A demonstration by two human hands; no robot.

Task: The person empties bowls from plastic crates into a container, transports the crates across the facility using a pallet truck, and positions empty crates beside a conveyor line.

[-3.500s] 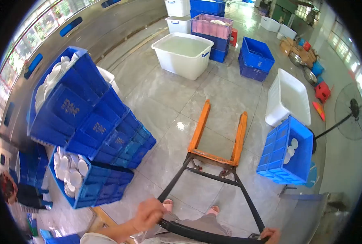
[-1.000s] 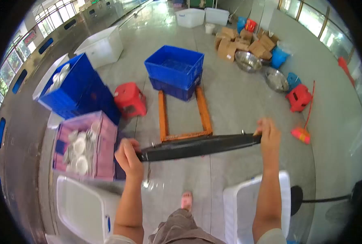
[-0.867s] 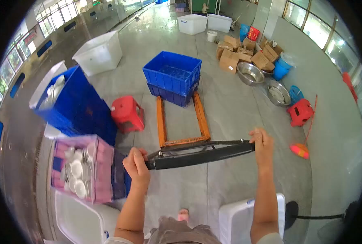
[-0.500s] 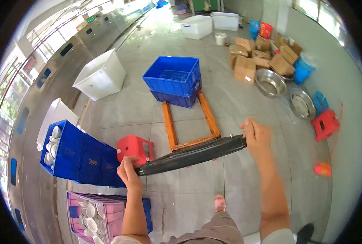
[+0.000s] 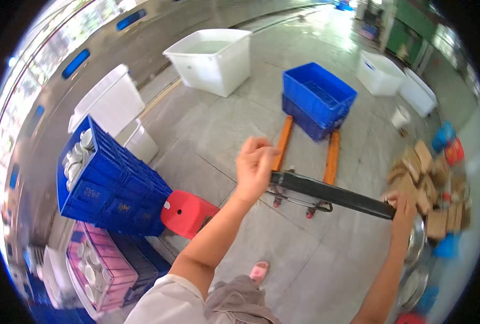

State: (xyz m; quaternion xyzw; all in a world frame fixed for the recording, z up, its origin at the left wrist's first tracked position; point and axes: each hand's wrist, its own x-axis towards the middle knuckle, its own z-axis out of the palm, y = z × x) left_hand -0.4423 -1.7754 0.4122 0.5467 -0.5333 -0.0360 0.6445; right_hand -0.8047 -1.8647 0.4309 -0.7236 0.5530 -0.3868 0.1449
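A thick black handle bar [image 5: 332,192] runs across in front of me, sloping down to the right. My left hand [image 5: 253,170] is closed at the bar's left end, and my right hand [image 5: 403,208] grips its right end. The bar belongs to a low trolley with orange forks [image 5: 332,159] and small red wheels. At the far end of the forks sit two stacked blue crates [image 5: 318,100]; the top one has no contents that I can make out.
On the left stand stacked blue crates [image 5: 116,186] and a pink crate [image 5: 102,264], both with white crockery, beside a red stool [image 5: 186,213]. White tubs [image 5: 218,67] stand further off. Cardboard boxes [image 5: 440,221] and steel basins [image 5: 415,243] lie along the right wall.
My view has swung left and tilted, so the crates and forks now appear further right. The handle now slopes down to the right instead of up. Both hands stay at its ends.
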